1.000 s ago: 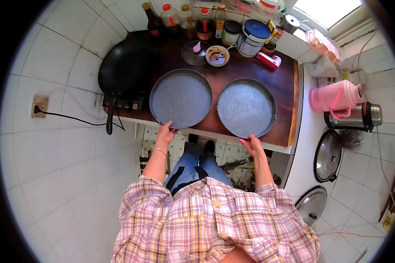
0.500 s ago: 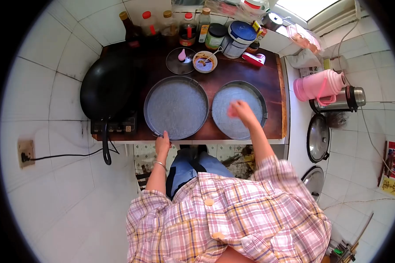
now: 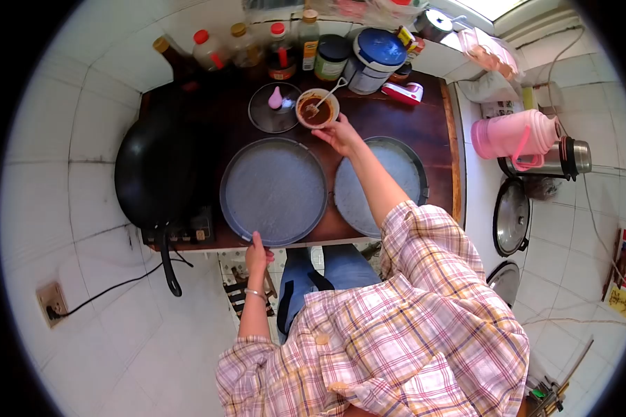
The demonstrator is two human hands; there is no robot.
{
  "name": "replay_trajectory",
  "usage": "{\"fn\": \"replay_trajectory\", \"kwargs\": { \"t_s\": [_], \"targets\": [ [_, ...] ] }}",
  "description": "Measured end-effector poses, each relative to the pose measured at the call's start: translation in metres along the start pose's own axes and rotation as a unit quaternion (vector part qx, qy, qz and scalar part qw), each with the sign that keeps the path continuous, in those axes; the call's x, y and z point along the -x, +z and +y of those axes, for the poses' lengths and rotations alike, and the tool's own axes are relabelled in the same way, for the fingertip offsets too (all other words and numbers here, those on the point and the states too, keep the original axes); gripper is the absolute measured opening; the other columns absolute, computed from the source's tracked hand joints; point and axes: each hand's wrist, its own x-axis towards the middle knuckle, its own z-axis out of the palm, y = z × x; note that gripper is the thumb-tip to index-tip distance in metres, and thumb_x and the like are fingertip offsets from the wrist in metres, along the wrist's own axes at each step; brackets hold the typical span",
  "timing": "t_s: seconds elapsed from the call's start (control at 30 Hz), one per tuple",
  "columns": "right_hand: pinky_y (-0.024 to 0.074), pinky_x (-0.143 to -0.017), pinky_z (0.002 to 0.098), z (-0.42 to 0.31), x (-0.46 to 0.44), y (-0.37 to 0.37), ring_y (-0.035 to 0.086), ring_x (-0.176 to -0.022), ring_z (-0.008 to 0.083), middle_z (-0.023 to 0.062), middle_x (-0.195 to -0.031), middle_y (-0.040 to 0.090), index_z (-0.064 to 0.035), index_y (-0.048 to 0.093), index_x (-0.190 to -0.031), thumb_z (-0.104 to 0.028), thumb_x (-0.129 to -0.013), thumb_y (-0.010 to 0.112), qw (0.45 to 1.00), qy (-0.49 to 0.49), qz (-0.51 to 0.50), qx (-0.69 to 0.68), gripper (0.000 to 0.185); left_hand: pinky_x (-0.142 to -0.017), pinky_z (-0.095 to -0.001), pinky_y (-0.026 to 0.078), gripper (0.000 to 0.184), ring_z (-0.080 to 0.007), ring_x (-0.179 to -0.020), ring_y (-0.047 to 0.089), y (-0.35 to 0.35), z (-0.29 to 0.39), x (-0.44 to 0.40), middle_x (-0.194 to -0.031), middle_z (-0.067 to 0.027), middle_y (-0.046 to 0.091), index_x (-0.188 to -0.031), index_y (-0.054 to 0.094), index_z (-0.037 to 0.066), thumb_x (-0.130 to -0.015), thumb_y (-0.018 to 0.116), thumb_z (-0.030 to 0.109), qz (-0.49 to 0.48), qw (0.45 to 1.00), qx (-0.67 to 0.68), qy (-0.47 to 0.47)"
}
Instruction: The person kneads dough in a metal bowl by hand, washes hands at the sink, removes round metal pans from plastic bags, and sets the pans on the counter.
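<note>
My right hand (image 3: 339, 135) grips the near side of a small white bowl (image 3: 305, 119) with its thumb and fingers. Dark reddish-brown sauce (image 3: 319, 117) lies in the bowl, and a light-handled utensil (image 3: 336, 87) leans in it; the working end is partly in the sauce. My left hand (image 3: 258, 256) is closed at the near edge of the left round metal pan (image 3: 275, 187), its thumb up against the rim. Under my right forearm is a second round metal pan (image 3: 403, 174), partly covered by the arm.
A black wok (image 3: 153, 167) sits on a cooker at the left. Bottles (image 3: 279, 48), a dark jar (image 3: 332, 57) and a blue-lidded tub (image 3: 375, 62) line the wall. Left of the bowl is a glass lid (image 3: 261, 115) with a pink knob. A pink flask (image 3: 511, 133) lies to the right.
My right hand has moved from above the right pan, up and left, and taken hold of the bowl. My left hand stays at the left pan's near rim. The view has shifted slightly.
</note>
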Motion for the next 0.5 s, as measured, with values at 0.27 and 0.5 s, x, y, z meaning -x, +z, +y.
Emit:
{"fn": "replay_trajectory", "kwargs": {
  "t_s": [0.27,0.5],
  "targets": [
    [0.0549,-0.072,0.0332,-0.054,0.059,-0.039,0.06,-0.087,0.0256,0.0142,-0.107,0.052,-0.0058,0.034,-0.122,0.003,-0.08,0.047,0.998,0.059,-0.018,0.02,0.046,-0.045,-0.0254,0.047,0.073,-0.0176,-0.049,0.059,-0.016,0.009,0.025,-0.058,-0.0109,0.06,-0.067,0.057,-0.001,-0.081,0.035,0.068,-0.033,0.999,-0.019,-0.031],
    [0.055,-0.072,0.032,-0.15,0.119,-0.125,0.06,-0.088,0.0236,0.0136,-0.104,0.054,-0.0034,0.04,-0.116,0.001,-0.08,0.047,0.994,0.013,0.076,0.078,0.037,-0.04,-0.0244,0.044,0.054,-0.0156,-0.043,0.056,-0.006,0.066,0.038,-0.056,-0.0098,0.059,-0.065,0.054,0.001,-0.085,0.047,0.051,-0.055,0.985,-0.163,0.003]
  ]
}}
